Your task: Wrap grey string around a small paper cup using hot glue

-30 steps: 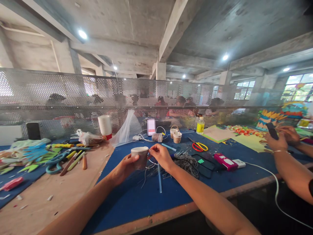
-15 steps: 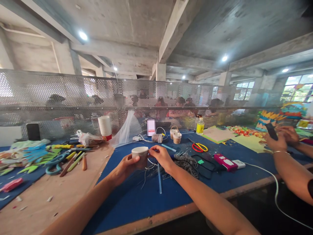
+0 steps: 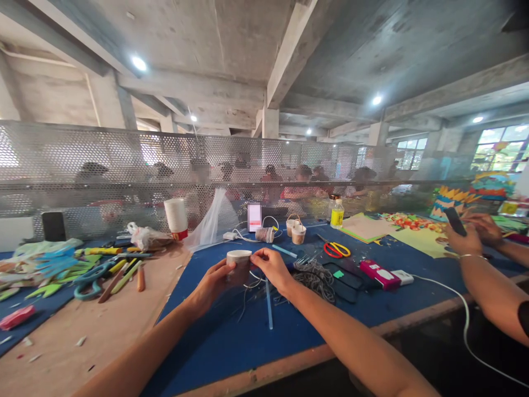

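Observation:
A paper cup (image 3: 238,257) with a white rim and a darker, brownish lower part is above the blue mat (image 3: 206,342). My left hand (image 3: 215,280) grips it from the left, thumb on its front. My right hand (image 3: 270,266) is closed in a pinch at the cup's right side. What its fingertips hold is too small to make out. Thin pale cord (image 3: 255,283) shows below the hands. Under my right wrist lies a translucent glue stick (image 3: 269,306), with a tangle of grey string (image 3: 316,278) to its right.
Red-and-yellow scissors (image 3: 336,250), a magenta box (image 3: 378,274) and small cord-wrapped cups (image 3: 298,233) lie beyond my right arm. At left are blue-handled scissors (image 3: 88,281) and a stack of paper cups (image 3: 176,218). A co-worker's hand (image 3: 465,242) holds a phone at right.
The cup has tipped, so its rim looks flatter and less of its side shows. My left hand has turned slightly with it. My right hand stays pinched beside the rim.

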Motion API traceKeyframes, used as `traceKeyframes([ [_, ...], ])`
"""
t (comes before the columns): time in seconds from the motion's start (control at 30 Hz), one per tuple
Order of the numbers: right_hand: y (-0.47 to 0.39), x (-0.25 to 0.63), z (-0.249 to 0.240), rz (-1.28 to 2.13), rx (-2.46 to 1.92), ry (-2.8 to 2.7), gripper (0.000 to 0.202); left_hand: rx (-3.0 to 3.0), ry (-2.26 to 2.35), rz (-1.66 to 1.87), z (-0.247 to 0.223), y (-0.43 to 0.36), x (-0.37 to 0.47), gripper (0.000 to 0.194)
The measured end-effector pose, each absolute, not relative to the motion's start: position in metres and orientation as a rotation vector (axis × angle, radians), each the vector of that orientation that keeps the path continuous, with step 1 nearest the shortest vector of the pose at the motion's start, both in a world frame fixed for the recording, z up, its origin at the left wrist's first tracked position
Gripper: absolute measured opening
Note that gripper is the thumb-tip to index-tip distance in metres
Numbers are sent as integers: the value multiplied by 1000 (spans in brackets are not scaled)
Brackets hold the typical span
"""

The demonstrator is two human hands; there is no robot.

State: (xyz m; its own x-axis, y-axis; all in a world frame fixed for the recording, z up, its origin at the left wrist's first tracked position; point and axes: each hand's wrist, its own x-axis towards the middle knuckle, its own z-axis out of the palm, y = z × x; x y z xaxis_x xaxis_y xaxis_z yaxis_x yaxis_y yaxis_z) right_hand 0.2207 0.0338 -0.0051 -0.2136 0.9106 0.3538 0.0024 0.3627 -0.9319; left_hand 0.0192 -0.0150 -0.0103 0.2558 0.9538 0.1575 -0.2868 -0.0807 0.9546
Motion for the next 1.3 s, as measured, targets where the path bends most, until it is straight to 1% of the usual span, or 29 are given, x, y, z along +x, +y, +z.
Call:
traceKeyframes([
  [0.1, 30, 220, -4, 1038, -873, -1565, 20, 1251, 764, 1204, -16, -11, 19, 50],
  [0.23, 25, 219, -2, 1007, -897, -1593, 18, 1298, 900, 1213, -18, -10, 23, 64],
  [0.3, 24, 218, -2, 1017, -895, -1594, 19, 1309, 972, 1219, -17, -11, 24, 67],
  [0.7, 21, 218, 1, 1079, -892, -1598, 17, 1322, 985, 1214, -11, -16, 25, 60],
  [1.3, 19, 218, 5, 1133, -885, -1579, 14, 1331, 984, 1212, -7, -16, 23, 58],
])
